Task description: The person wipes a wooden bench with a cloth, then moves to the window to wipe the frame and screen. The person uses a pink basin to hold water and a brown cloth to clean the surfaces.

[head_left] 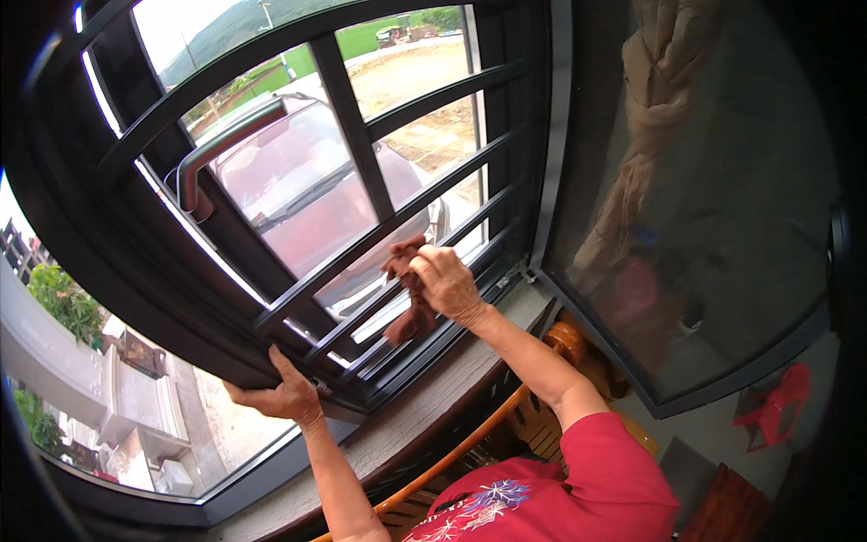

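Note:
My right hand [447, 282] is closed on a reddish-brown cloth [414, 318], bunched at the top with its lower end hanging down. It is at the dark horizontal bars [361, 246] of the window, right of the upright bar. Some of its fingertips are hidden by the cloth and hand. My left hand [282, 394] grips the lower corner of the black window frame [194, 316], thumb up along its face and fingers toward the outer edge. Higher on that side is a dark window handle [226, 149].
A glass pane in a dark frame [664, 402] stands swung inward at right, with a tied beige curtain [652, 117] seen through it. Below runs a grey sill [433, 384] beside an orange wooden chair [488, 434]. A red plastic chair [778, 408] stands far right; a red vehicle [312, 212] is outside.

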The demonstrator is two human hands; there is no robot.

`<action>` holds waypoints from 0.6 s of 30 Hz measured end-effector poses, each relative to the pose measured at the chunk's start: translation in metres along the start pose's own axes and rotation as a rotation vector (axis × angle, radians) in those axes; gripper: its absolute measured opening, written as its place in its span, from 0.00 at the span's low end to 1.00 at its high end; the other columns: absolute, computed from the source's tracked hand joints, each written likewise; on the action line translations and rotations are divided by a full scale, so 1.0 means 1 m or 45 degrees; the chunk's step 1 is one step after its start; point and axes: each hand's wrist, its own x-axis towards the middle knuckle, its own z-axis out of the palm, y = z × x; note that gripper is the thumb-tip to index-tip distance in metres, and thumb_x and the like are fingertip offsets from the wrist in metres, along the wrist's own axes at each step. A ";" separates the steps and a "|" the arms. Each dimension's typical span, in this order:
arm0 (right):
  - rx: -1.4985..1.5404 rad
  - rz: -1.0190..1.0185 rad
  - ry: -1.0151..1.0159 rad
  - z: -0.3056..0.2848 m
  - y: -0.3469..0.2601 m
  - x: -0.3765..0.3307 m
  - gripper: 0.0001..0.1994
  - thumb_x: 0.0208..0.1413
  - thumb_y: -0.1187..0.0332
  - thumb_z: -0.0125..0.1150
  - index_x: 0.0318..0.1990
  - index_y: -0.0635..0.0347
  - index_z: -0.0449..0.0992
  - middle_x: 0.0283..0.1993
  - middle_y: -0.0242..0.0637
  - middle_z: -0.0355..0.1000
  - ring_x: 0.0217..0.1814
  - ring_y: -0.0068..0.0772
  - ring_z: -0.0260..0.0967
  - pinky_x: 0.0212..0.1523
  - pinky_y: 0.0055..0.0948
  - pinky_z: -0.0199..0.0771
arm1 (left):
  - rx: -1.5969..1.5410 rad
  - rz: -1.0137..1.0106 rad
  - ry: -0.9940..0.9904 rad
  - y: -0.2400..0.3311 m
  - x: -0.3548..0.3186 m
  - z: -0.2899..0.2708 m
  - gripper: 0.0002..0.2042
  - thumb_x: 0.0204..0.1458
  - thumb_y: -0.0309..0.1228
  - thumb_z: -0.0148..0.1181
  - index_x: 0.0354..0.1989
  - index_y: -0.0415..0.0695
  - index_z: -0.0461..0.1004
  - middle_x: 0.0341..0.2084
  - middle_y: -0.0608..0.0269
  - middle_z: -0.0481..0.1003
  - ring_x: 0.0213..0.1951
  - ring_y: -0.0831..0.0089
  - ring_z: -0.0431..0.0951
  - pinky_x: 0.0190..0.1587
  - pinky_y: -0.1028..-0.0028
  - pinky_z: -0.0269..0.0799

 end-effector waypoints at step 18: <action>0.160 0.576 0.262 -0.016 0.117 -0.015 0.23 0.45 0.80 0.53 0.53 0.62 0.65 0.41 0.50 0.60 0.48 0.55 0.63 0.50 0.43 0.64 | 0.245 0.074 0.050 0.002 0.000 0.000 0.34 0.50 0.39 0.63 0.59 0.34 0.53 0.50 0.43 0.65 0.50 0.53 0.70 0.54 0.63 0.66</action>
